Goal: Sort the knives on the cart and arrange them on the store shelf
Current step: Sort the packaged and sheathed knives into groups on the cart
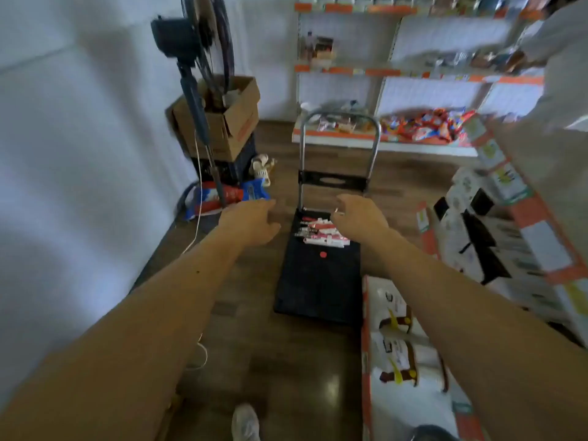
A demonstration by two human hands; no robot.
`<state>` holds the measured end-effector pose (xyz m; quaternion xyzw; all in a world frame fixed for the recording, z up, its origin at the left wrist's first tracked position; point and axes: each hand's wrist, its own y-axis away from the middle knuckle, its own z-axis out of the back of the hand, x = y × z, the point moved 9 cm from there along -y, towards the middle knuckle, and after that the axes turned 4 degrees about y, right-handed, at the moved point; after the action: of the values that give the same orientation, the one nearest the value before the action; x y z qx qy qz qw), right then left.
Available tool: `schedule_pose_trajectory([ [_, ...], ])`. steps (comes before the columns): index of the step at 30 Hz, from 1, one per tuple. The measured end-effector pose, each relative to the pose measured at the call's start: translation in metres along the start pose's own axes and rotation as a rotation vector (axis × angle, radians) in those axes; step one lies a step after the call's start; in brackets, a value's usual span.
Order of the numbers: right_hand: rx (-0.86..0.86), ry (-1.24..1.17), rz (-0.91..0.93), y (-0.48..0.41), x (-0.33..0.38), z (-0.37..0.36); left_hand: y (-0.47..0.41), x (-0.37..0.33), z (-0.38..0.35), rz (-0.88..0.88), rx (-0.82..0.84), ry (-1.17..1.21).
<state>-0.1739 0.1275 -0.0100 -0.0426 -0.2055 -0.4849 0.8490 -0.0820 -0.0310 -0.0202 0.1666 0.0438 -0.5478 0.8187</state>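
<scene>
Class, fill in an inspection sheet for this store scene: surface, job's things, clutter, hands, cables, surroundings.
Surface: black cart deck, mostly bare, on a wooden floor.
Job's things: packaged knives piled at the deck's far end, near the handle.
Clutter: open cardboard box on a crate; bags by the fan's foot.
Hands: left hand and right hand open, reaching toward the knives, holding nothing.
Cables: white cord trailing along the floor.
Surroundings: stocked store shelf; standing fan; white wall.

Single head view looked forward and down along both arms, cart [318,281] on floor ahead, shelf [397,71] beyond.
</scene>
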Motion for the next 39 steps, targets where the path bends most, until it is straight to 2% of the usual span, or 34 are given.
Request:
schedule_pose_trajectory([
  [6, 0.147, -0.071, -0.153, -0.062, 0.005, -0.096, -0.067, 0.077, -0.040, -0.018, 0.161, -0.085],
  [13, 0.212, -0.143, -0.310, -0.108, -0.005, -0.152, -0.139, 0.122, -0.060, -0.063, 0.298, -0.165],
  [25, 0.205, -0.312, -0.500, -0.208, -0.055, -0.185, -0.281, 0.078, -0.084, -0.229, 0.452, -0.215],
  [33, 0.171, -0.355, -0.645, -0.270, -0.091, -0.177, -0.369, 0.038, -0.099, -0.304, 0.517, -0.256],
  [39, 0.212, -0.422, -0.753, -0.284, -0.117, -0.194, -0.417, 0.007, -0.121, -0.451, 0.572, -0.300],
])
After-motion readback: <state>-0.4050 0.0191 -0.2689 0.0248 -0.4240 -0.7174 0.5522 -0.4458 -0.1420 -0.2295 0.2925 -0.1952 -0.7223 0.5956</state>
